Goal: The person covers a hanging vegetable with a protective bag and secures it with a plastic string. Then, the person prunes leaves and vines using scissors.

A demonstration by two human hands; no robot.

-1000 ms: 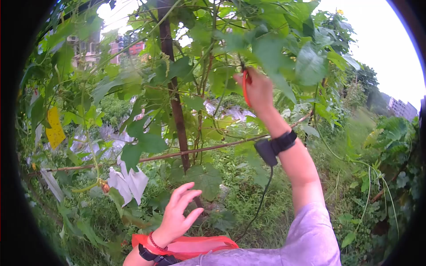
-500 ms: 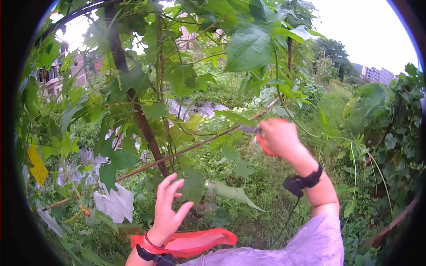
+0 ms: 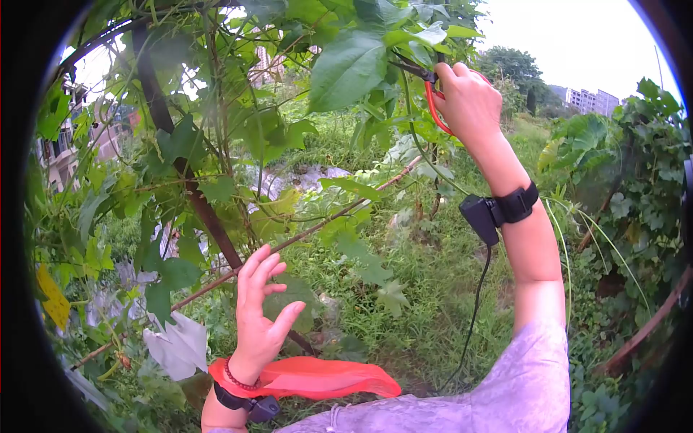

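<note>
Currently, right hand (image 3: 469, 99): clamped on red-handled shears (image 3: 430, 97), right of centre.
Left hand (image 3: 258, 317): fingers apart, gripping nothing, near left.
Large leaf (image 3: 350, 71): left of the blades (image 3: 413, 68), seemingly uncut.

The scissors (image 3: 429, 75) sat in the right hand (image 3: 471, 102), to the right of a leaf (image 3: 350, 71). The left hand (image 3: 258, 317) stood lower, before the post (image 3: 208, 209), with the mesh bag (image 3: 325, 378) at its wrist.
</note>
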